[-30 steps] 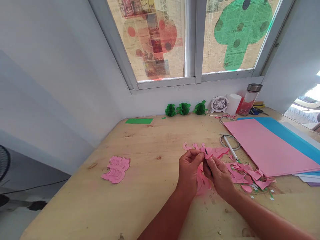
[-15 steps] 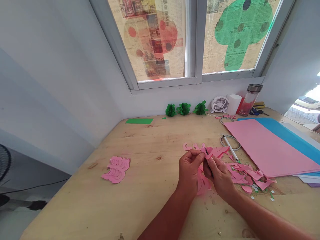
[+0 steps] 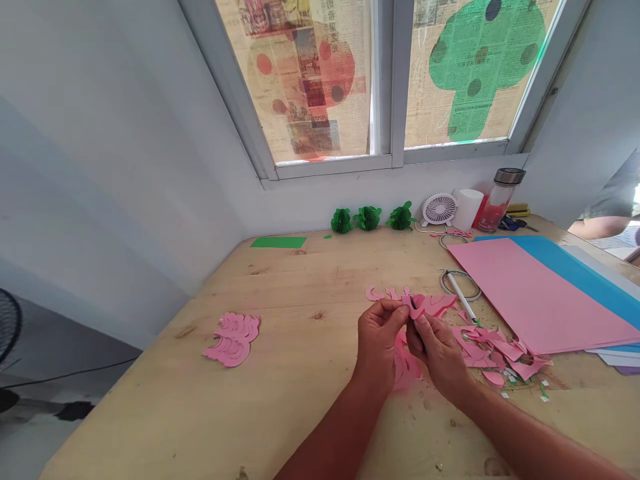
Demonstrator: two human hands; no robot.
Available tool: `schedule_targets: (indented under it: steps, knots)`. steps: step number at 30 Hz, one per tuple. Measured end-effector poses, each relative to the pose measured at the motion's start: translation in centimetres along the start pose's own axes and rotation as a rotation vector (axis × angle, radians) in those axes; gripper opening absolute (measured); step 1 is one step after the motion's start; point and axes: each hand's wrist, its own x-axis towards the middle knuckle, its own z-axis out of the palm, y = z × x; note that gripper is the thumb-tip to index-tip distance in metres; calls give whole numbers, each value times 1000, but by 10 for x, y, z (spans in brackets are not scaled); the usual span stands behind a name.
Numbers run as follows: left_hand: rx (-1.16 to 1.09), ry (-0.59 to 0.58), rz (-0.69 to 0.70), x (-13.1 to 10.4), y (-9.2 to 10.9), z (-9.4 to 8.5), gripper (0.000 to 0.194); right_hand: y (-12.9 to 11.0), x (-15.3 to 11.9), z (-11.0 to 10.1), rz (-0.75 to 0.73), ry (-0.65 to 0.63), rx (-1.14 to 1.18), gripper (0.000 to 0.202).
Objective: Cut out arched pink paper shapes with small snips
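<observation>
fingers of the left hand [image 3: 381, 341] pinch a pink paper piece [image 3: 419, 309] left of the white pen [image 3: 461, 297]; the right hand [image 3: 439, 350] curls around a dark tool [image 3: 413, 303], mostly hidden. beyond the pen, newspaper [image 3: 280, 80] carries print i can't read. pink scraps [image 3: 477, 357] crowd the pen's near side, a pink sheet [image 3: 540, 293] its right.

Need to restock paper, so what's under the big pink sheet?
Under the pink sheet, blue paper and white paper stick out, with a purple edge at the near right corner. Their covered parts, and anything wholly beneath, can't be seen.
</observation>
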Motion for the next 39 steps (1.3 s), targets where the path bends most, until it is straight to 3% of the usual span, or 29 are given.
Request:
schedule_targets:
  steps: [13,30,39]
  knots:
    - [26,20,34,1,0,1,10,-1,2,2,38,-23,118,41]
    - [39,15,66,4,6,-1,8,-6,6,0,79,54,108,47]
    - [26,97,71,11,9,-7,16,-13,12,-7,24,41,174,43]
